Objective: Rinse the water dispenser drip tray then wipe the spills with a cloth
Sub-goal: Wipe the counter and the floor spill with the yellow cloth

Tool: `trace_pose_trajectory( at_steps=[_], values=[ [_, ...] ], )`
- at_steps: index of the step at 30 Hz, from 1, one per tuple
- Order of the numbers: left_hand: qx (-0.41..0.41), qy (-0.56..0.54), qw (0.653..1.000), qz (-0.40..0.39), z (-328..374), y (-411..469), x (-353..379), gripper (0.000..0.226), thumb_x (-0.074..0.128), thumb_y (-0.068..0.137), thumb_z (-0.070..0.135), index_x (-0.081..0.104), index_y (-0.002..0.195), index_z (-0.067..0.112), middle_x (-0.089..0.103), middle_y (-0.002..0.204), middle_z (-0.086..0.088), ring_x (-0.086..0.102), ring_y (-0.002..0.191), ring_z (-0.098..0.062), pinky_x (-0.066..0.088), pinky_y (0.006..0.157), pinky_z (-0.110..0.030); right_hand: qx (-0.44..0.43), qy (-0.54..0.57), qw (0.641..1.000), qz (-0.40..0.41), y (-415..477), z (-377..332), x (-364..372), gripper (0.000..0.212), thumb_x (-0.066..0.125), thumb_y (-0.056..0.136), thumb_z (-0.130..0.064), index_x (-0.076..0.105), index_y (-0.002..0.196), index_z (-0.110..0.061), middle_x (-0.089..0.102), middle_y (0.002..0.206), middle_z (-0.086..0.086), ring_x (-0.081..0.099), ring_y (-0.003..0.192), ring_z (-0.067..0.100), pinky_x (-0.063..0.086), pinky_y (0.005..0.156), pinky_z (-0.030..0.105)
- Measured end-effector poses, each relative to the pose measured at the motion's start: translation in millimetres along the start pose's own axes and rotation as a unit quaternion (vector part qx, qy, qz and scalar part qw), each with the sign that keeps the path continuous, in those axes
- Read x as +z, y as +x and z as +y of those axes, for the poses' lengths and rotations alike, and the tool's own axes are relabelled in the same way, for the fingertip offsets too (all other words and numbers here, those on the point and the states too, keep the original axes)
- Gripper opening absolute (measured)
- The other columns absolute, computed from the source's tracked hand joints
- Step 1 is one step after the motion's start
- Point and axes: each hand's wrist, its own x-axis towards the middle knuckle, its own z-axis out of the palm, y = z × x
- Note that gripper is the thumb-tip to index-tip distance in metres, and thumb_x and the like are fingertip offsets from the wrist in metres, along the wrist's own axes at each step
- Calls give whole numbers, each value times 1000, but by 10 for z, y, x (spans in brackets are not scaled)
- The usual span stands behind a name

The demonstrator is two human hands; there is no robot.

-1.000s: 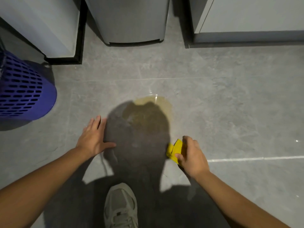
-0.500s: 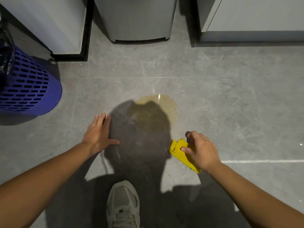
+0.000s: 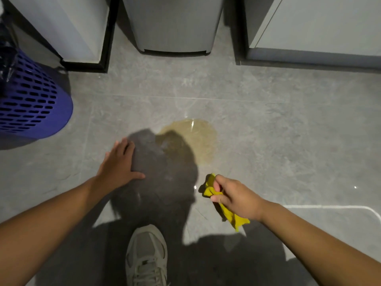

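**Head view: cloth in hand, spill not yet wiped**

At upper left of the frame stands a blue perforated plastic basket [image 3: 31,104], well apart from the work. The left hand [image 3: 117,166] lies flat on the grey floor tiles [image 3: 288,141], fingers spread, holding nothing. At frame centre a yellowish puddle [image 3: 193,139] lies partly under the person's shadow. Lower right of it, the right hand [image 3: 235,199] grips a crumpled yellow cloth [image 3: 210,187] near the puddle's edge, apart from it.

The wiping step appears to be starting; the next move likely calls for pressing the cloth forward across the puddle. A pale sneaker [image 3: 146,256] sits below, clear of the path. The drip tray is not visible.
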Motion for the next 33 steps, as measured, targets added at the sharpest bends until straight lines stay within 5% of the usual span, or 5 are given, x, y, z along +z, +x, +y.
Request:
trace_pose_trajectory(
  at_steps=[7,19,25,29,33],
  values=[
    [2,-5,1000,4,-13,-16,14,131,84,67,67,15,163,12,4,173,-14,7,158,-39,22,123,-62,40,-78,996,0,364,142,-574,31,74,91,-24,44,86,-22,47,75,-12,47,74,18,34,64,32],
    [3,3,1000,6,-30,-20,28,130,82,69,68,13,164,12,3,173,-14,4,159,-38,20,124,-62,177,-244,911,281,551,291,-441,28,67,92,-40,56,100,-15,57,97,9,57,89,35,45,68,42],
    [1,0,1000,2,-26,-11,39,131,80,70,69,11,165,12,0,174,-14,0,159,-38,19,124,-62,269,-149,933,187,266,417,188,103,65,88,-60,21,158,1,20,164,25,21,149,43,25,121,50],
    [-5,-2,1000,-1,-31,15,54,132,83,67,67,12,164,12,1,174,-14,0,159,-38,21,123,-62,289,-204,931,86,426,453,60,131,30,72,-88,-16,158,1,-18,167,24,-13,155,41,0,125,50],
    [-8,2,1000,2,-35,25,68,134,84,65,68,14,164,11,4,173,-15,2,159,-40,23,123,-62,280,-280,918,-1,771,319,-235,150,64,70,-83,-23,154,6,-23,164,30,-16,154,44,-1,126,52]
  ],
)
